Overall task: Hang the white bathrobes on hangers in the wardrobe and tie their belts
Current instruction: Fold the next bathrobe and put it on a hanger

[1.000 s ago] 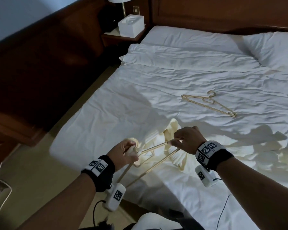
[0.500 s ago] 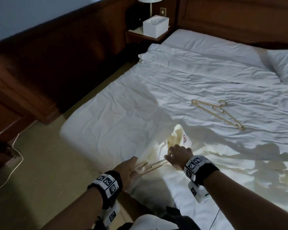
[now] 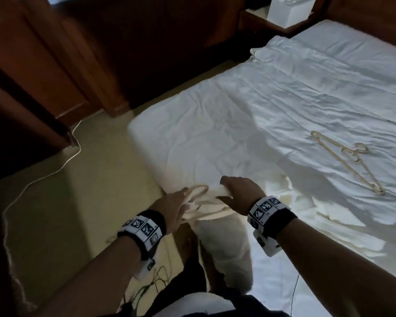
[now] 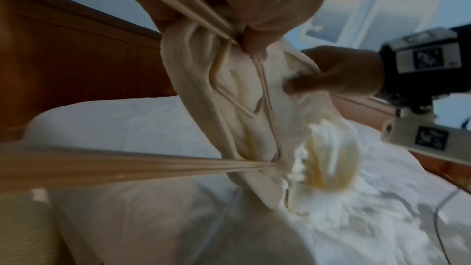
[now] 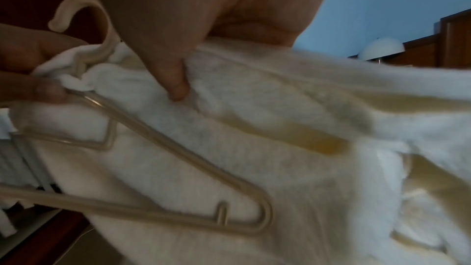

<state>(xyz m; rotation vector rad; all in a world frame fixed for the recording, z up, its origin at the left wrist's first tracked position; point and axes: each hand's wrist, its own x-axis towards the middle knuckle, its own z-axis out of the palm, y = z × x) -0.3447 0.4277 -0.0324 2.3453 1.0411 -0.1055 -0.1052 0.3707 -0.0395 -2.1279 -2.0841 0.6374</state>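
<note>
A: What are the hands doing at the bed [image 3: 215, 115]?

B: Both are working close together at the bed's near corner. The left hand [image 3: 172, 208] is pinching the neck of a beige hanger [image 3: 198, 191], its hook poking up past the fingers. The right hand [image 3: 239, 194] is gripping the white bathrobe [image 3: 212, 208], thumb pressing into the terry cloth right beside the hanger.

A: And the bathrobe itself?

B: It is lying bunched over that corner of the bed, with part of it hanging down the bed's side and more spreading along the bed's near edge. The hanger's shoulder [image 5: 254, 205] is lying against the cloth.

A: Anything else around?

B: A second hanger [image 3: 348, 161] is lying flat on the bed, well apart from the hands. A white box [image 3: 288, 10] is sitting on the nightstand [image 3: 256, 19] beside the bed's head. A white cable [image 3: 41, 177] is trailing across the floor off the bed's side, near dark wooden panelling [image 3: 44, 65].
</note>
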